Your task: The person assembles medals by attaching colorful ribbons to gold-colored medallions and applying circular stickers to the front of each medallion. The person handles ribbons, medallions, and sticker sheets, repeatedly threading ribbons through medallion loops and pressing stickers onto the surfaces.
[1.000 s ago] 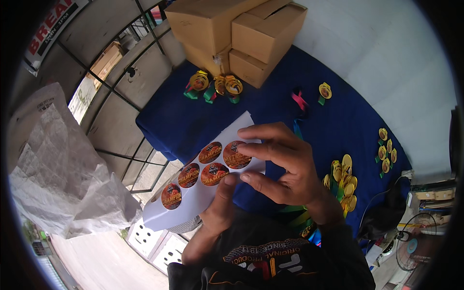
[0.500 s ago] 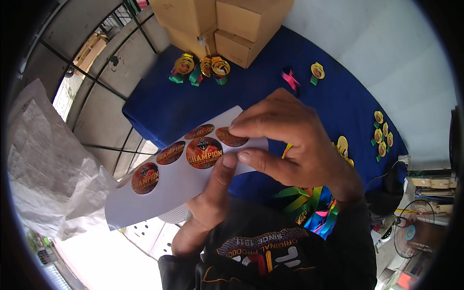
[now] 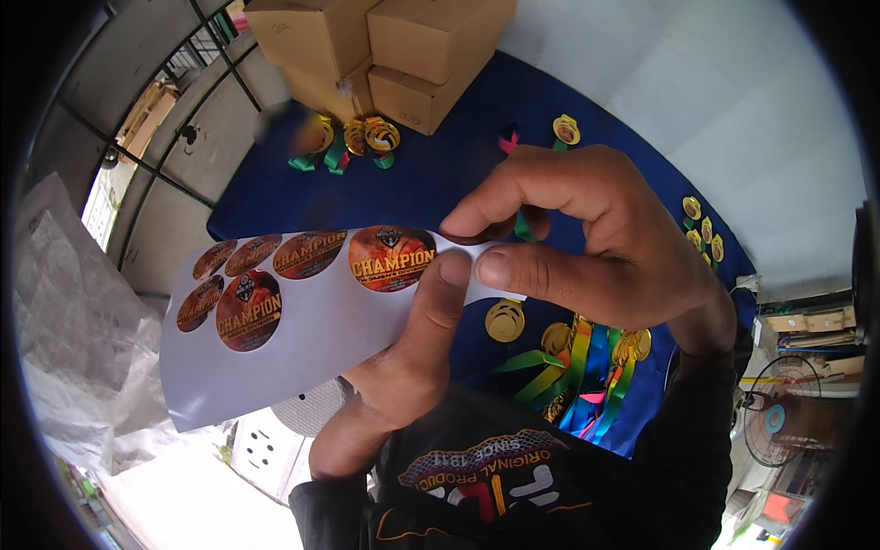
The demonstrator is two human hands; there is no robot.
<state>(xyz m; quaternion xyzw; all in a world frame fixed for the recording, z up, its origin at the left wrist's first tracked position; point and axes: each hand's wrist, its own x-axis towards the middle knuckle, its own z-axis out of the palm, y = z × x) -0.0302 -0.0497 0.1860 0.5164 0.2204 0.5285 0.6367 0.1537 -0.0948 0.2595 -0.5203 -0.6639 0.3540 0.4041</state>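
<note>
The left hand's (image 3: 408, 362) fingers are hidden behind the white sticker sheet (image 3: 321, 357); only the thumb shows in front, pressed on the paper near its right end, so this hand grasps the sheet. The right hand (image 3: 596, 243) has its forefinger and thumb bent close together at that same end, with a thin dark edge between them; whether they pinch the paper or a sticker cannot be told. Its other fingers are mostly covered by the hand itself.

The person holds the sheet in the air before the dark shirt (image 3: 486, 412), above the near side of the blue-covered table (image 3: 275, 197). Its long axis runs left to right, rising slightly toward the right; the paper bows, its broad left end free and its printed face turned to the wearer. The round orange-brown stickers (image 3: 248, 310) read upright, those at far left narrowed by the curve.

Ribbons (image 3: 573, 376) and gold medals (image 3: 504, 321) lie beneath the right hand, partly covered by it. The cardboard boxes (image 3: 312, 41) are cut off at the top, and the crumpled plastic bag (image 3: 82, 348) fades into the dark left rim.
</note>
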